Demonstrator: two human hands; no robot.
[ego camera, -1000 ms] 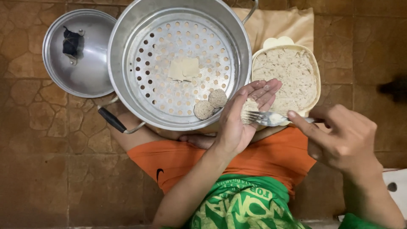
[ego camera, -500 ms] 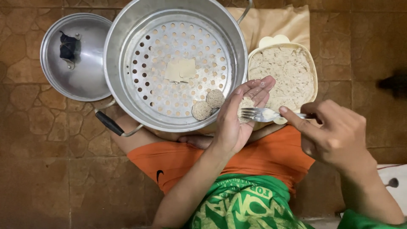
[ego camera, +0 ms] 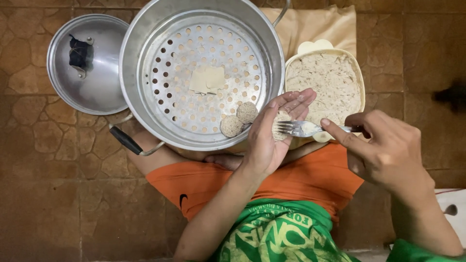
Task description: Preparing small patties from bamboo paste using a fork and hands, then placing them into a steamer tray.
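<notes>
Holding a fork (ego camera: 303, 128), the right hand (ego camera: 388, 150) has its fingers curled tight around the handle. The fork tips press a lump of filling (ego camera: 280, 125) onto the left hand (ego camera: 272, 136), whose fingers are spread flat. Just left of those fingers, two balls (ego camera: 239, 119) sit in the steamer (ego camera: 201, 73). A cream tub (ego camera: 330, 82) of filling lies just behind both hands.

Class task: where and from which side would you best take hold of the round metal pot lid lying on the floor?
Pinch the dark knob at the centre of the lid, coming straight down from above. The lid lies dome-up with smooth sloping sides, so the raised knob is probably its only easy hold.
</notes>
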